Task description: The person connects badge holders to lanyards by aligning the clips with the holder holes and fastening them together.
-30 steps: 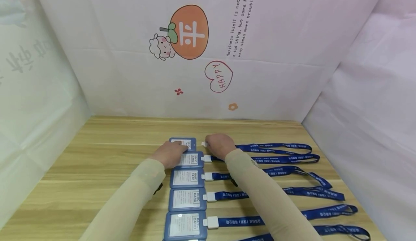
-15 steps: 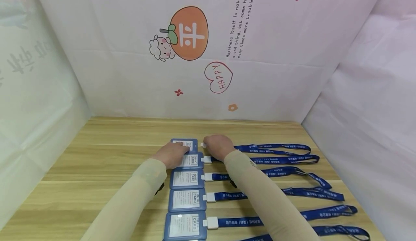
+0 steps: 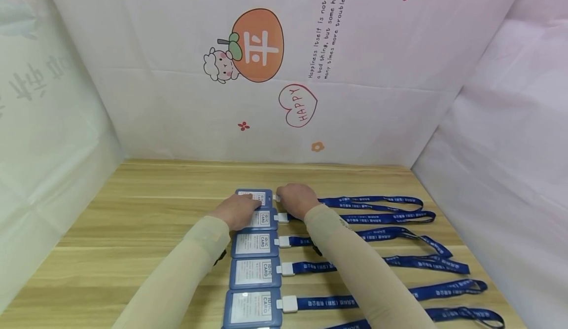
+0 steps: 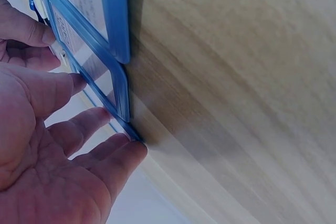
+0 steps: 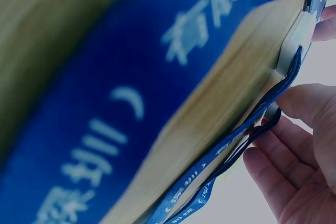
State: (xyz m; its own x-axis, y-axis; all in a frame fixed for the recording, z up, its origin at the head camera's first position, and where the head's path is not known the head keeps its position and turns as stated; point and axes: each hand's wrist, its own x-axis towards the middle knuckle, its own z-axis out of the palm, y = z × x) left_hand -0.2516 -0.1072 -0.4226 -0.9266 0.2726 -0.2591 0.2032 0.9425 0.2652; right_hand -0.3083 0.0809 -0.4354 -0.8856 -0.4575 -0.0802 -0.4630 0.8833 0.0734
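Note:
At the far end of a column of blue ID card holders, my left hand holds the last card holder. In the left wrist view, thumb and fingertips lie at that holder's edges. Just right of it, my right hand pinches the clip end of a dark blue lanyard. The clip's white tip points at the holder's slotted end, very close to it; whether it has entered the slot cannot be seen. My right thumb and fingers close round the clip end, mostly hiding it.
Nearer to me, several card holders lie in a column, each with a white clip and a lanyard stretching right. A wooden tabletop bears them. A printed white sheet stands behind, with pale sheets at both sides.
My left hand has slid the far card holder slightly right. My right hand has shifted a little left with the lanyard, so the gap between holder and clip has narrowed.

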